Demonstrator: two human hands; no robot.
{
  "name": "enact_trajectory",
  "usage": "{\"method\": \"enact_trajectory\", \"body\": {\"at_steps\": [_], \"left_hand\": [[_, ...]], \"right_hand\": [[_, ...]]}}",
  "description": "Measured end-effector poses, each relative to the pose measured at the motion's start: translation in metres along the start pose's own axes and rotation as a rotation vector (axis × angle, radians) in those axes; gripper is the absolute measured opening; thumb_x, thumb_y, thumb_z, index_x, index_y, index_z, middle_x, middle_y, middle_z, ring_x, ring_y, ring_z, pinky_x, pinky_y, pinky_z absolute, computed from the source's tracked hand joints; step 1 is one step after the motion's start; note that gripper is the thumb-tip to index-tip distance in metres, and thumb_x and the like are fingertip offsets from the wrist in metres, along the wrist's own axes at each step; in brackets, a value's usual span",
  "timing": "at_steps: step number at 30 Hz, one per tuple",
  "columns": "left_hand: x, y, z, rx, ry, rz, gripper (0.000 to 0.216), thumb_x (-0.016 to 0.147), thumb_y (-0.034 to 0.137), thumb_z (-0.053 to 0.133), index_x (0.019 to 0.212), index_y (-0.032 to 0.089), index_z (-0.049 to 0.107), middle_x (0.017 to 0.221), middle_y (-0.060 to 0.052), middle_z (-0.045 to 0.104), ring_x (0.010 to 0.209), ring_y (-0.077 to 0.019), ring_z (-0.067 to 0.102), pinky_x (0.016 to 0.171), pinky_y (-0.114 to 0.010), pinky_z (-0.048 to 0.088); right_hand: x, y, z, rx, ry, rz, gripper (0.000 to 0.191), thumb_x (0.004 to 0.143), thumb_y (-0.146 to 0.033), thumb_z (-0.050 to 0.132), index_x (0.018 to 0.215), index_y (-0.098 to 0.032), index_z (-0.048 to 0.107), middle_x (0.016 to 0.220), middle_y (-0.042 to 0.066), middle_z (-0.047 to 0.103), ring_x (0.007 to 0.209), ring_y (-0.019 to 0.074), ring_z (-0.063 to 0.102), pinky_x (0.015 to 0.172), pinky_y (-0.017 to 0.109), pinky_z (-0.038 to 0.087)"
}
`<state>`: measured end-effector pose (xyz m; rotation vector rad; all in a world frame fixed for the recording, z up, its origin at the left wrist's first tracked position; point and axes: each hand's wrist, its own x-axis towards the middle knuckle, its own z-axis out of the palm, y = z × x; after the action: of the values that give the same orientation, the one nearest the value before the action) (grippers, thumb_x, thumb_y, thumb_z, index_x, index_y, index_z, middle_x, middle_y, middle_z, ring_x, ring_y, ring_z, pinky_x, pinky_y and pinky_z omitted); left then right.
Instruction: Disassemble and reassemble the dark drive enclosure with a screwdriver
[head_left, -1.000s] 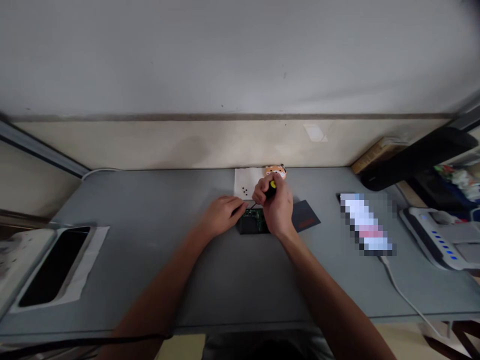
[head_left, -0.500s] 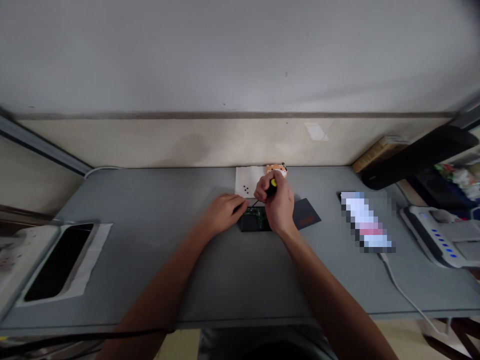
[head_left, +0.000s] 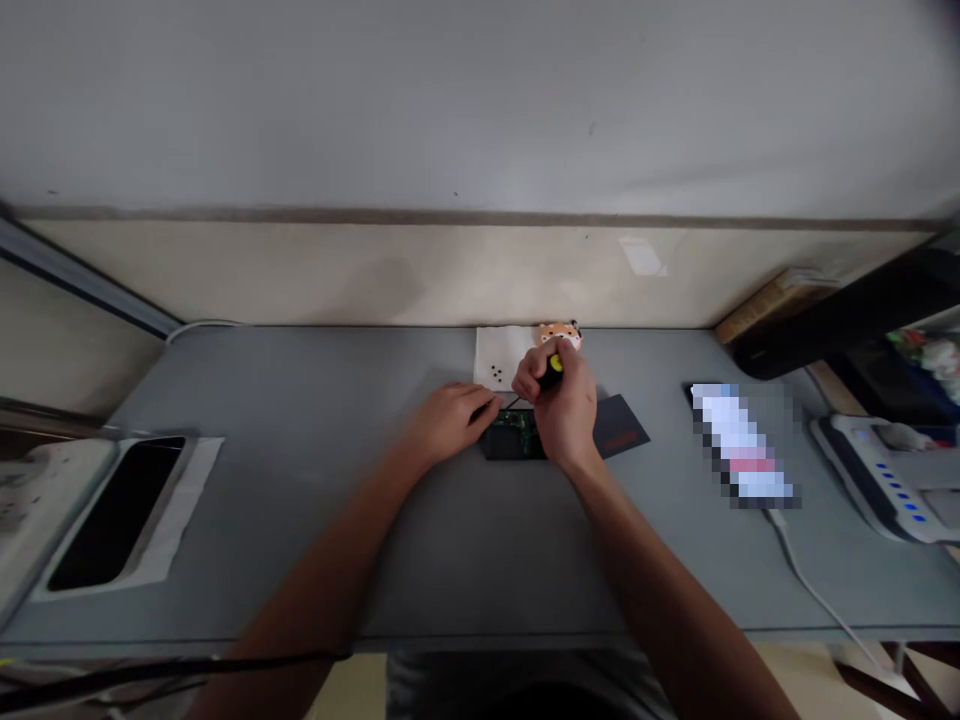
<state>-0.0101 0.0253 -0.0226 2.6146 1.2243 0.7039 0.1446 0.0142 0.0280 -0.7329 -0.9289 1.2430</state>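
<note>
My right hand (head_left: 561,408) is wrapped round a small screwdriver with a black and yellow handle (head_left: 553,366), its shaft angled down to a small black device with a green circuit board (head_left: 512,437) on the grey table (head_left: 300,480). My left hand (head_left: 448,420) lies on the table at the device's left edge, fingers curled against it. Just behind sits a white paper sheet (head_left: 495,358) with several tiny black screws (head_left: 496,374). A dark blue cover (head_left: 621,428) lies to the right of my right hand.
An orange toy figure (head_left: 559,332) stands at the wall. A phone (head_left: 742,445) with a white cable (head_left: 810,585) lies at the right, a white charger unit (head_left: 877,475) beyond it. At the left a dark phone (head_left: 112,512) rests on white paper.
Both hands stay on the device and screwdriver. The view has shifted slightly, so everything sits a little further right and higher in the picture.
</note>
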Motion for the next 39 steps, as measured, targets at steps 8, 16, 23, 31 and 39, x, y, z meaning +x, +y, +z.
{"method": "enact_trajectory", "body": {"at_steps": [8, 16, 23, 31, 39], "left_hand": [[-0.0009, -0.0005, -0.0003, -0.015, 0.003, -0.001, 0.041, 0.107, 0.035, 0.038, 0.084, 0.019, 0.068, 0.080, -0.005, 0.073, 0.076, -0.0176, 0.067, 0.076, -0.031, 0.051], [-0.0003, -0.0010, 0.0004, 0.005, 0.005, 0.015, 0.040, 0.107, 0.034, 0.040, 0.084, 0.019, 0.068, 0.079, -0.004, 0.073, 0.075, -0.0171, 0.067, 0.076, -0.030, 0.051], [0.0000, 0.0014, 0.0003, 0.007, 0.009, 0.017, 0.040, 0.107, 0.033, 0.040, 0.081, 0.019, 0.068, 0.077, -0.004, 0.072, 0.074, -0.0176, 0.067, 0.075, -0.031, 0.051], [-0.0003, 0.0001, 0.0013, -0.012, -0.006, -0.013, 0.038, 0.106, 0.033, 0.042, 0.081, 0.019, 0.068, 0.080, -0.005, 0.073, 0.078, -0.0188, 0.068, 0.075, -0.031, 0.051], [-0.0010, -0.0009, 0.0017, -0.036, -0.004, -0.001, 0.036, 0.106, 0.032, 0.041, 0.086, 0.020, 0.068, 0.080, -0.004, 0.072, 0.075, -0.0173, 0.067, 0.075, -0.030, 0.051]], "right_hand": [[0.0005, -0.0001, -0.0006, 0.021, 0.012, 0.008, 0.041, 0.095, -0.051, 0.053, 0.067, -0.023, 0.043, 0.057, -0.006, 0.038, 0.050, 0.0097, 0.035, 0.050, 0.028, 0.027], [0.0000, 0.0006, 0.0016, 0.060, -0.015, 0.013, 0.040, 0.096, -0.049, 0.052, 0.066, -0.023, 0.043, 0.057, -0.006, 0.037, 0.049, 0.0095, 0.034, 0.050, 0.027, 0.029], [-0.0006, 0.0011, 0.0031, 0.025, 0.014, -0.007, 0.041, 0.095, -0.051, 0.053, 0.066, -0.023, 0.043, 0.057, -0.005, 0.038, 0.050, 0.0097, 0.034, 0.050, 0.027, 0.028], [0.0008, 0.0001, 0.0030, 0.055, 0.049, 0.030, 0.040, 0.094, -0.049, 0.053, 0.065, -0.023, 0.042, 0.055, -0.006, 0.037, 0.049, 0.0096, 0.033, 0.049, 0.026, 0.027], [-0.0016, -0.0002, 0.0040, -0.005, 0.020, 0.036, 0.043, 0.094, -0.056, 0.052, 0.067, -0.024, 0.041, 0.057, -0.005, 0.038, 0.050, 0.0106, 0.033, 0.050, 0.027, 0.029]]}}
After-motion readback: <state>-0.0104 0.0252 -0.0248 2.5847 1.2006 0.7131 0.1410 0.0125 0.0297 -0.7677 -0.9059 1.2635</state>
